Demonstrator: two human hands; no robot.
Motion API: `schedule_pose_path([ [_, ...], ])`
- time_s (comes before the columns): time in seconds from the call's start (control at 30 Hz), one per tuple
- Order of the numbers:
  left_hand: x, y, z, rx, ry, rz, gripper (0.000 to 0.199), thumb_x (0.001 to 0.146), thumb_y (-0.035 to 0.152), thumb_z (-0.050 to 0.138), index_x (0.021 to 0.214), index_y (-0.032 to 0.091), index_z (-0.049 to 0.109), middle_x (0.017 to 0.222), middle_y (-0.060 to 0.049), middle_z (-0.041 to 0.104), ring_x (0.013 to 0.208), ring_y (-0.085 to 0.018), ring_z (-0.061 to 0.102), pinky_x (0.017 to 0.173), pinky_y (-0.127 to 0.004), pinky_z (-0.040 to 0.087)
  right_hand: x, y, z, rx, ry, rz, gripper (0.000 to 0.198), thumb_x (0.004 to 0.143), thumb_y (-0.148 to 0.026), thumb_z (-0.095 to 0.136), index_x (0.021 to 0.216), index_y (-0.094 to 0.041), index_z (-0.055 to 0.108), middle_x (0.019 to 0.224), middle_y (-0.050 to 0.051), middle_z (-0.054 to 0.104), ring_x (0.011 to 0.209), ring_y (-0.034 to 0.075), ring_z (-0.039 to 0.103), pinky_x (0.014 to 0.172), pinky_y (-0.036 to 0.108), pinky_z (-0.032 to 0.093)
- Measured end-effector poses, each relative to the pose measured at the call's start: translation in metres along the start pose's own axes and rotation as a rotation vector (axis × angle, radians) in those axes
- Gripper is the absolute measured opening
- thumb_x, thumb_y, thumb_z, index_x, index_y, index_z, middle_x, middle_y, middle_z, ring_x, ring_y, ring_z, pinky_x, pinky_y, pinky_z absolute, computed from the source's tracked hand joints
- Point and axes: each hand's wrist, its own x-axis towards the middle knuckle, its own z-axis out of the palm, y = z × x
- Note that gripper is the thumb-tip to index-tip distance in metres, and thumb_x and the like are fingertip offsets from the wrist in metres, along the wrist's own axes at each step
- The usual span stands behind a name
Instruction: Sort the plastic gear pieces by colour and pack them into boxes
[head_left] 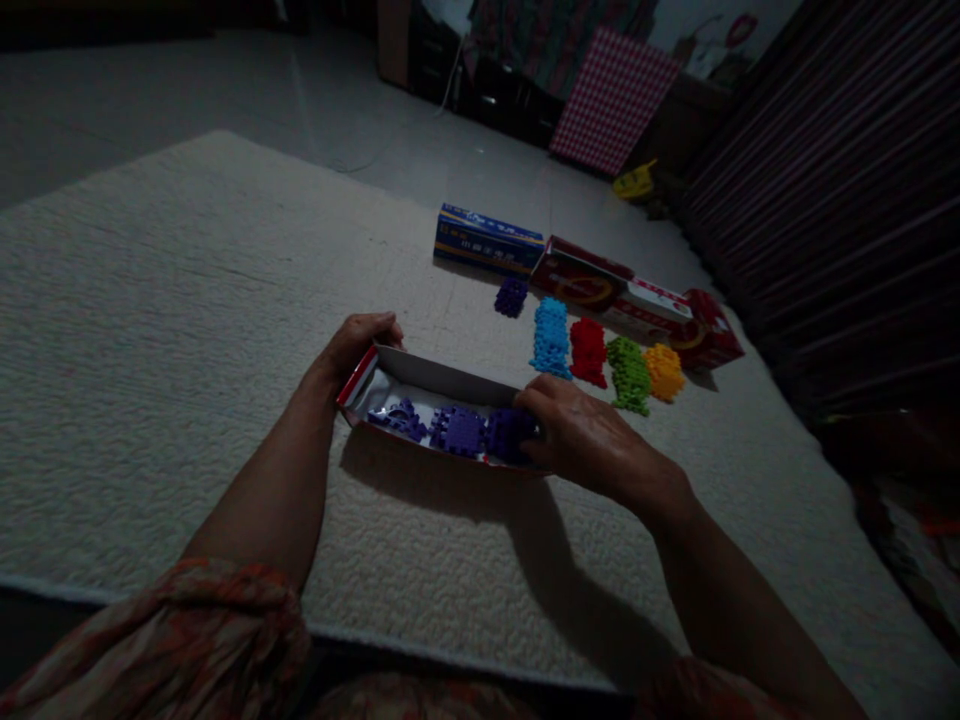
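Observation:
A long open cardboard box (pixel 442 378) with red on its left end lies across the middle of the view. My left hand (pixel 367 335) is closed around its far left corner. Purple interlocking plastic blocks (pixel 459 430) lie in several clumps along the inside. At the right end, my right hand (pixel 577 425) reaches in with its fingers closed on a purple block clump (pixel 506 435); its fingertips are partly hidden. Beyond the box sit groups of blocks: purple (pixel 511 297), light blue (pixel 551 338), red (pixel 589 350), green (pixel 629 374) and yellow (pixel 664 372).
Behind the blocks stand a blue box (pixel 487 242), a dark red box (pixel 577 275), a red and white box (pixel 652 308) and another red box (pixel 709 330) in a row. All rest on a cream quilted mat (pixel 225 300). A dark striped curtain (pixel 847 190) hangs at the right.

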Motion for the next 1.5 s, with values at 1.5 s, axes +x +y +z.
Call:
schedule_pose_path([
  [1.5,0.005,-0.006,-0.005,0.034,0.001,0.039,0.03,0.08,0.046,0.067,0.07,0.018,0.068,0.063,-0.006,0.07,0.055,-0.017,0.064,0.056,-0.028,0.051,0.022,0.027,-0.004,0.282,-0.044,-0.284,0.027,0.093,-0.01,0.056,0.112,-0.019,0.073,0.098,0.007,0.074,0.087,0.016,0.066,0.077,0.026,0.048],
])
